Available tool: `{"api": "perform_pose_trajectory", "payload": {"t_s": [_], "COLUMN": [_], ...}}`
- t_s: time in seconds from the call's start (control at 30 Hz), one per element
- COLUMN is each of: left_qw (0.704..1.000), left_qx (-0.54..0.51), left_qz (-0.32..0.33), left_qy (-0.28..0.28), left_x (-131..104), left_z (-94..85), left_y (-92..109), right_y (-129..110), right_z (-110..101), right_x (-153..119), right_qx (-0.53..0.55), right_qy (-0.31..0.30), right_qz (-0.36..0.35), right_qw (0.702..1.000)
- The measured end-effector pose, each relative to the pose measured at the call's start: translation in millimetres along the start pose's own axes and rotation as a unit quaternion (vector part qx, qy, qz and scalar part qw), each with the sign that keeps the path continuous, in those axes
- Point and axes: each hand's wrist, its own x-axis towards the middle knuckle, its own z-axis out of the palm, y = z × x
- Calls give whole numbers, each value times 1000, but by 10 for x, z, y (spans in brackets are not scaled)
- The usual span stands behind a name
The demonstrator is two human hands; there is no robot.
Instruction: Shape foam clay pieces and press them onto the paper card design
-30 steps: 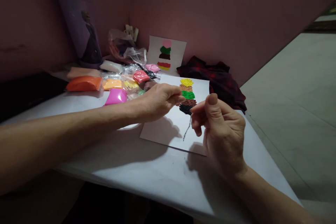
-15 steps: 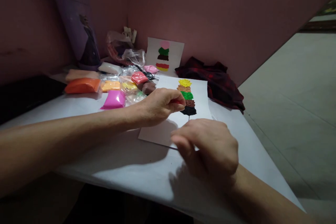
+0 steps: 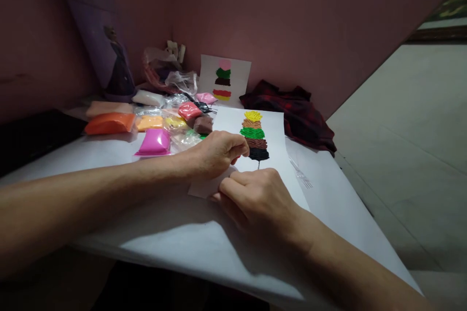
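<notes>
Now the right hand (image 3: 255,197) lies curled, knuckles up, on the near edge of the white sheet (image 3: 277,131); the left hand (image 3: 215,153), loosely fisted, touches it, the stacked clay bands (image 3: 254,136) just beyond both. Whether either grips anything is hidden.

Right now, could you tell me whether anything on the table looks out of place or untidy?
Nothing looks damaged or spilled. The clay packets lie in a loose jumble at the far left corner, and a dark red cloth sits crumpled against the wall. The white sheet with stacked clay colours lies flat under both hands.
</notes>
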Motion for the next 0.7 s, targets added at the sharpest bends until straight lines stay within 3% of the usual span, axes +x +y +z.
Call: {"api": "perform_pose_trajectory", "payload": {"t_s": [0.17, 0.33, 0.7], "left_qw": [998, 993, 999], "left_qx": [29, 25, 0], "left_qz": [21, 36, -11], "left_qy": [49, 105, 47], "left_x": [-14, -17, -8], "left_z": [-63, -47, -20], "left_y": [87, 126, 107], "right_y": [19, 12, 4], "right_z": [-2, -26, -14], "right_x": [-1, 12, 16], "right_qx": [8, 18, 3], "right_qy": [-92, -130, -140], "right_qz": [10, 9, 0], "right_qw": [996, 991, 990]}}
